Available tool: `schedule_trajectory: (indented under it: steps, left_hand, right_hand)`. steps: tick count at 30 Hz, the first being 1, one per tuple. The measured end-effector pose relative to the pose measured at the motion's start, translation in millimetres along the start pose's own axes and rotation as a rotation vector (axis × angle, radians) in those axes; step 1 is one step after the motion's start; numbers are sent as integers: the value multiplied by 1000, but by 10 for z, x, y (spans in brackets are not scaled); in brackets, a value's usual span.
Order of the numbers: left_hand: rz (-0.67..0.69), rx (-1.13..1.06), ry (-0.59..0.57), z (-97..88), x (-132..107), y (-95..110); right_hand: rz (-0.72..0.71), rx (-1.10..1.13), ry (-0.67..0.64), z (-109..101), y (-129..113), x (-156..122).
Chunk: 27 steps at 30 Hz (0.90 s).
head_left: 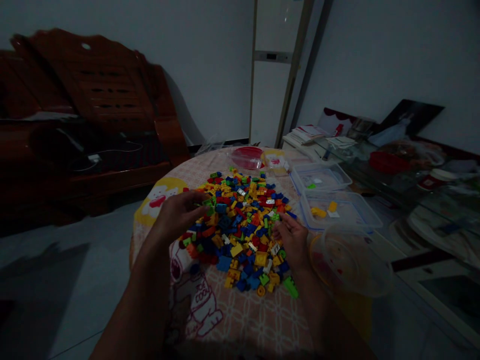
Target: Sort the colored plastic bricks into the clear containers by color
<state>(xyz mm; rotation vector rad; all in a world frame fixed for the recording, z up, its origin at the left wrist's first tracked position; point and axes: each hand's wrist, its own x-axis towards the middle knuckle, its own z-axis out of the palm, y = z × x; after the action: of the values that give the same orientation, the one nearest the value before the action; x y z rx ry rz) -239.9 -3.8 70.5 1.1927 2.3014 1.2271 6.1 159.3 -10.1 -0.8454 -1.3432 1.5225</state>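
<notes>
A wide heap of toy building bricks (240, 215) in yellow, blue, red, green, orange and white covers the middle of a round table (258, 320) with a patterned cloth. At the heap's left side, my left hand (181, 212) is closed on a light green brick (209, 204), held between thumb and fingertips. My right hand (292, 235) is over the right edge of the heap, its thumb and finger pinched at another small green brick (275, 217). The dim light blurs the fine shapes of both bricks.
Clear plastic boxes stand along the table's right side: one (339, 212) with yellow bricks, another (320, 177) with a green piece. Nearer me is a round clear tub (356, 260). A red dish (247, 157) lies at the back. Left stands a wooden bench (93, 90); right, a cluttered glass table (397, 180).
</notes>
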Motion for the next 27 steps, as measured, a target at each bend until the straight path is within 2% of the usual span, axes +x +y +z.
schedule_trajectory:
  steps: [5,7,9,14,27]
  left_hand:
    - [-62,-572,-284,613,45,273]
    - [-103,-693,-347,826,47,319]
    - [-121,-767,-390,963,37,330]
    - [-125,-867,-466,1071,-2,301]
    - [-162,-982,-524,1196,-43,240]
  right_hand:
    - [-52,19,-131,7,-37,-46]
    - [-74,9,-186,4,-53,-58]
    - [-94,-5,-216,-1,-57,-65]
    - [-108,-53,-240,0,-31,-75]
    - [-121,-55,-287,-1,30,-79]
